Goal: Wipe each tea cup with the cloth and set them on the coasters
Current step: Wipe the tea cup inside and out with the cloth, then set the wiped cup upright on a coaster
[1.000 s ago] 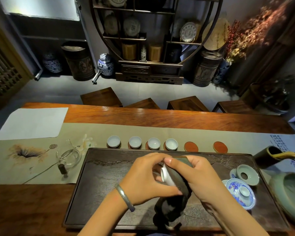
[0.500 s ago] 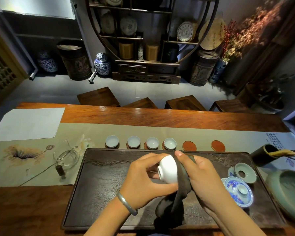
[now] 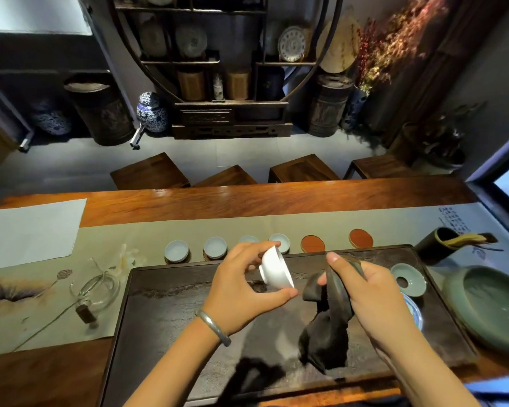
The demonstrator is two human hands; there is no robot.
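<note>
My left hand point(image 3: 241, 292) grips a white tea cup point(image 3: 275, 270), tilted on its side, above the dark tea tray point(image 3: 171, 318). My right hand point(image 3: 365, 292) holds a dark cloth point(image 3: 326, 327) that hangs down onto the tray, a little apart from the cup. Along the runner beyond the tray, several pale cups point(image 3: 176, 250) sit on coasters in a row. To their right lie two bare red coasters point(image 3: 312, 244), point(image 3: 361, 238).
A celadon lid rest point(image 3: 408, 279) and a blue-patterned gaiwan point(image 3: 415, 314) sit at the tray's right end. A green basin point(image 3: 494, 304) and a dark tool holder point(image 3: 435, 245) stand further right. A glass pitcher point(image 3: 96, 289) rests left of the tray. Stools line the table's far side.
The hands have drawn apart: the cup has come out of the cloth and moved left and up with my left hand, while my right hand carries the cloth to the right.
</note>
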